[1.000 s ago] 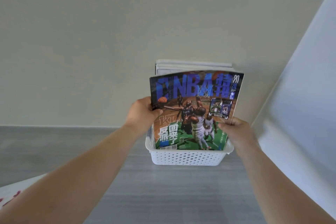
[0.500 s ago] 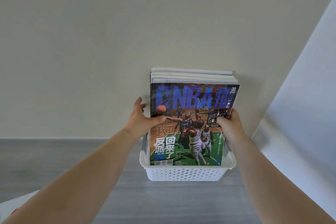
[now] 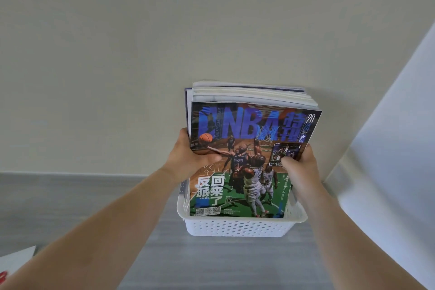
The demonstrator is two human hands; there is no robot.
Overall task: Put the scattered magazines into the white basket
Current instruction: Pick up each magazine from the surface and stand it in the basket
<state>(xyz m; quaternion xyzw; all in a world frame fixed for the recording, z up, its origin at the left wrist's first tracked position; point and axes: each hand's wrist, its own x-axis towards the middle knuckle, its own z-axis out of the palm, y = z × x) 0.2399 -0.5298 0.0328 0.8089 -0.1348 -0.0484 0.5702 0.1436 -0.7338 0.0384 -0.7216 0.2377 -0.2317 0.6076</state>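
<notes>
Your left hand (image 3: 188,155) and right hand (image 3: 299,162) each grip one side edge of the magazine (image 3: 240,172) between them. Since a second ago it has sunk deeper into the basket (image 3: 235,228) below your hands, before the stack (image 3: 249,94); I judge you can release soon

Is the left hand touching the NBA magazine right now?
Touching. The head view shows the left hand gripping the NBA magazine at its left edge, thumb lying across the cover.

Magazines (image 3: 249,186) stood upright in the basket (image 3: 237,228), wall (image 3: 117,66) behind it, left hand (image 3: 188,155) above its left side, right hand (image 3: 299,165) above its right.
</notes>
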